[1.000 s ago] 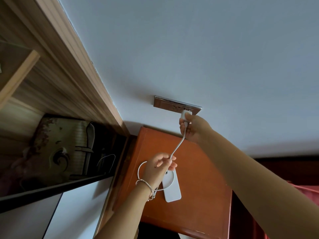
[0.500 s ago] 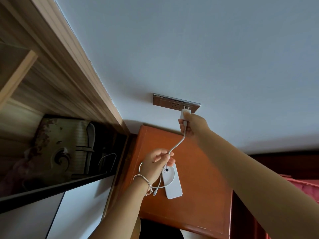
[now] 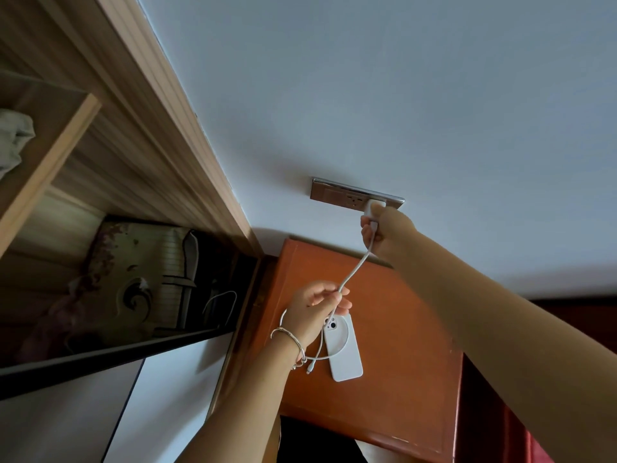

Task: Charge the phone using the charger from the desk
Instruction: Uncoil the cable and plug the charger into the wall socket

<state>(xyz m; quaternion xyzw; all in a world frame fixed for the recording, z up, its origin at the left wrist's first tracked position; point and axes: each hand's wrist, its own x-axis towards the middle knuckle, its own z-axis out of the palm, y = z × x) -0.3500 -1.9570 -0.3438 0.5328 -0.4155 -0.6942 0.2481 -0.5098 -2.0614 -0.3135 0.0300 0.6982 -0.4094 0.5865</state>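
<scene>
A white charger plug [image 3: 371, 208] is pressed against the metallic wall socket plate [image 3: 337, 192], and my right hand [image 3: 389, 233] is closed around it. Its white cable [image 3: 352, 274] runs down to my left hand [image 3: 315, 307], which pinches it above the orange-brown nightstand [image 3: 407, 335]. A white phone [image 3: 344, 350] lies camera side up on the nightstand, partly under my left hand. The cable loops over the phone and its free connector [image 3: 310, 368] rests on the wood beside the phone, unplugged.
A wooden wardrobe [image 3: 110, 138] with open shelves stands at the left, holding a patterned bag [image 3: 140, 279] and a folded cloth [image 3: 15, 142]. The pale wall [image 3: 400, 95] fills the upper view. Red fabric [image 3: 534, 446] shows at the lower right.
My right hand has pushed the plug up from just below the socket plate onto it. My left hand keeps its grip on the cable, and the phone has not moved.
</scene>
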